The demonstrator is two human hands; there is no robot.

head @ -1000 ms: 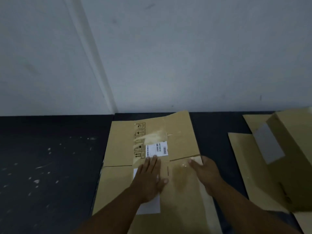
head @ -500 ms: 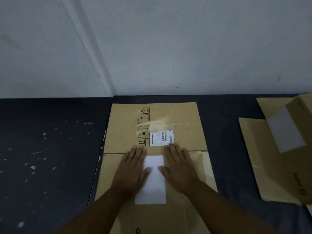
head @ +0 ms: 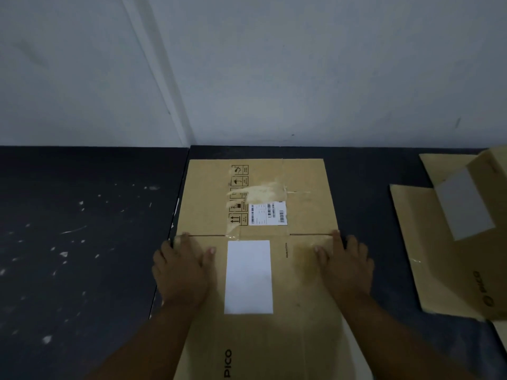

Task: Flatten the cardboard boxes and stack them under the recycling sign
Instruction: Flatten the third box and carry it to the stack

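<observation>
Head view: a dark, near-black floor (head: 82, 242) speckled with pale flecks runs to a plain pale grey wall (head: 301, 78). A vertical wall seam (head: 170, 105) comes down to the floor just past the far left corner of the flattened brown cardboard box (head: 208, 193).

That box lies flat on the floor in the middle of the view, its far edge close to the wall. A crease crosses it from side to side. Beyond the crease there is a white barcode label (head: 267, 213), a column of black handling symbols (head: 240, 196) beside it, and a torn, shiny tape patch (head: 263, 192). On the near side of the crease sits a blank white rectangular label (head: 248, 277), and closer in, the black lettering "PICO" (head: 227, 363).

Both palms are down on the box! The left hand (head: 181, 272) presses at the box's left edge just short of the crease, and the right hand (head: 345, 267) presses at its right edge. The fingers are stretched out and gripping nothing. The outer fingers reach the box's sides.

Well to the right of the box lies more brown cardboard (head: 439, 256), partly folded and bearing a grey patch (head: 463, 204).

The count: two hands, one flattened box under them, and two white labels on it. Whether the cardboard on the right is one box or several, I cannot tell.
</observation>
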